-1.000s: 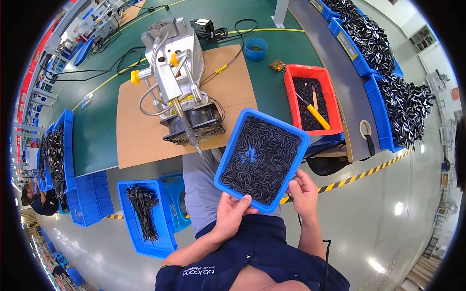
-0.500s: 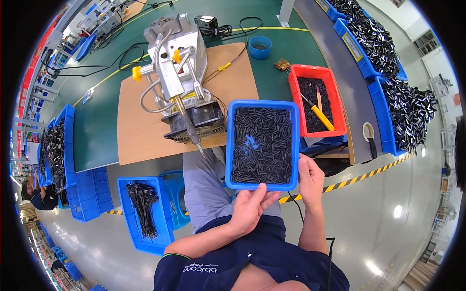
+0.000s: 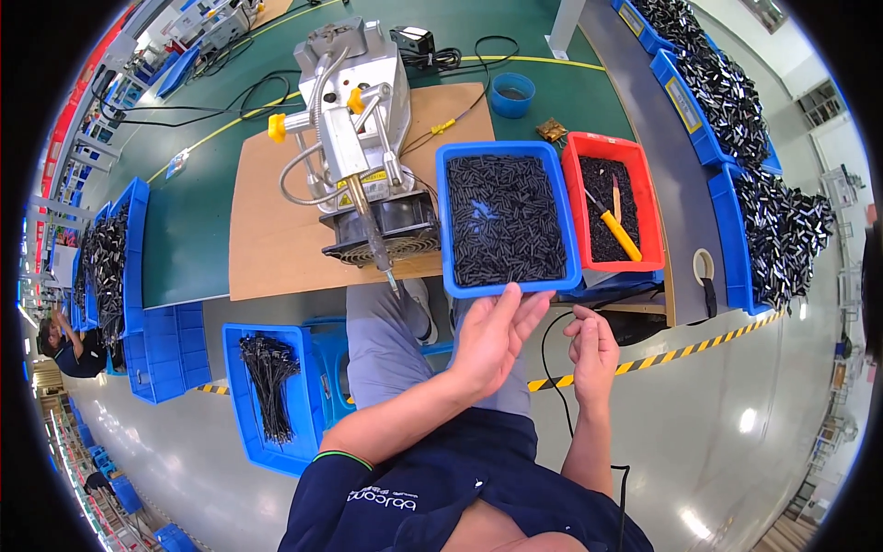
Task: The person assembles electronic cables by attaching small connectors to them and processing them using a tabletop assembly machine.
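Observation:
My left hand (image 3: pixel 499 333) grips the near rim of a shallow blue tray (image 3: pixel 572 267), thumb on top and fingers beneath. Short black tube-like pieces (image 3: pixel 506 221) fill the tray, and a patch of its blue bottom shows left of the middle. Below the tray's near right corner is my right hand (image 3: pixel 593 354), apart from it, fingers curled in and nothing visible in them. Just right of the tray stands a red bin (image 3: pixel 655 235) of small black pieces, with a yellow-handled tool (image 3: pixel 621 236) lying in it.
A metal machine (image 3: pixel 354 138) with a nozzle and fan stands on a brown board (image 3: pixel 267 248). Left of my legs, a blue bin (image 3: pixel 241 405) holds black cables. Blue bins of dark pieces (image 3: pixel 782 230) line the right side. A small blue bowl (image 3: pixel 511 95) sits farther back.
The blue tray has moved away from me toward the table, with my left hand on it. My right hand has let go of its right side and curled its fingers.

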The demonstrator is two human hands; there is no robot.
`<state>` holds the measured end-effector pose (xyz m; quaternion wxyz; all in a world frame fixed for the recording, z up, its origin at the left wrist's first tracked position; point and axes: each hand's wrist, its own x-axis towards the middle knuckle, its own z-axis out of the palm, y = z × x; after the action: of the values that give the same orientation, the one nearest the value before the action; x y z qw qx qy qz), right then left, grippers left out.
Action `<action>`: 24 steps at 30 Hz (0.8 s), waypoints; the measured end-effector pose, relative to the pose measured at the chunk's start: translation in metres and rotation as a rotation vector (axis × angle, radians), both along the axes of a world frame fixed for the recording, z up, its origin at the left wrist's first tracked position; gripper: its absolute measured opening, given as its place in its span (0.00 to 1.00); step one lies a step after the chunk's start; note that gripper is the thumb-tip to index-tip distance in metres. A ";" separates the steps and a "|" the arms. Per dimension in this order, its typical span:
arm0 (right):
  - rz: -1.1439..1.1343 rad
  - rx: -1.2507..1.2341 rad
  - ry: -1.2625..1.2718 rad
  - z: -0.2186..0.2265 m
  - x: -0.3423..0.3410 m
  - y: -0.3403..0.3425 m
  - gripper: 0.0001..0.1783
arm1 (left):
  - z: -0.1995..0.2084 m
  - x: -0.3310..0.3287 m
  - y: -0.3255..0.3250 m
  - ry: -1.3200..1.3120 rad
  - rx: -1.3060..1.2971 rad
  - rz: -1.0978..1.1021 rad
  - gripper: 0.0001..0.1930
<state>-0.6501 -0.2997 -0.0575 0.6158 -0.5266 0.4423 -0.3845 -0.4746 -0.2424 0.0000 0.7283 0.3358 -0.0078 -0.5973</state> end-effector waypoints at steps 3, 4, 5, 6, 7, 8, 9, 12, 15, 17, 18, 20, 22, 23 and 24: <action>0.011 0.033 -0.004 -0.002 0.000 0.002 0.19 | -0.006 0.009 -0.009 0.007 0.017 0.032 0.15; 0.012 0.044 -0.006 -0.003 0.000 0.002 0.20 | -0.007 0.011 -0.012 -0.001 0.014 0.045 0.14; 0.024 0.048 -0.007 -0.004 0.001 0.003 0.20 | -0.010 0.012 -0.012 -0.010 0.013 0.059 0.13; 0.018 0.079 -0.036 -0.006 0.001 0.003 0.20 | -0.014 0.013 -0.012 0.008 0.012 0.051 0.14; 0.014 0.112 -0.065 -0.008 0.002 0.004 0.20 | -0.018 0.014 -0.009 0.006 0.016 0.064 0.14; 0.030 0.116 -0.067 -0.013 0.003 0.004 0.20 | -0.020 0.016 -0.005 -0.058 -0.007 0.024 0.16; 0.055 0.122 -0.072 -0.019 0.006 0.005 0.20 | -0.020 0.018 0.000 -0.125 -0.031 -0.015 0.18; 0.182 0.142 -0.028 -0.030 0.019 0.012 0.18 | -0.048 0.032 0.038 -0.267 0.048 -0.155 0.20; 0.487 0.089 0.187 -0.023 0.039 0.017 0.16 | -0.078 0.032 0.077 -0.652 0.131 -0.294 0.17; 0.655 -0.066 0.340 -0.018 0.049 0.016 0.16 | -0.073 0.031 0.085 -0.880 0.037 -0.262 0.18; 0.724 -0.112 0.387 -0.009 0.056 0.018 0.16 | -0.072 0.034 0.092 -0.943 0.083 -0.258 0.18; 0.839 -0.140 0.484 -0.011 0.069 0.021 0.16 | -0.078 0.040 0.106 -1.029 0.179 -0.217 0.16; 0.970 -0.228 0.478 -0.006 0.089 0.028 0.16 | -0.069 0.047 0.123 -1.060 0.243 -0.121 0.15; 1.046 -0.292 0.506 -0.002 0.100 0.033 0.16 | -0.068 0.050 0.130 -1.063 0.261 -0.060 0.14; 1.106 -0.263 0.488 0.008 0.113 0.038 0.16 | -0.068 0.054 0.138 -1.074 0.272 -0.019 0.14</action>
<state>-0.5370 -0.2617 -0.0493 0.5350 -0.8221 0.1808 0.0719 -0.4210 -0.1047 -0.0684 0.5668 0.6841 -0.3040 -0.3440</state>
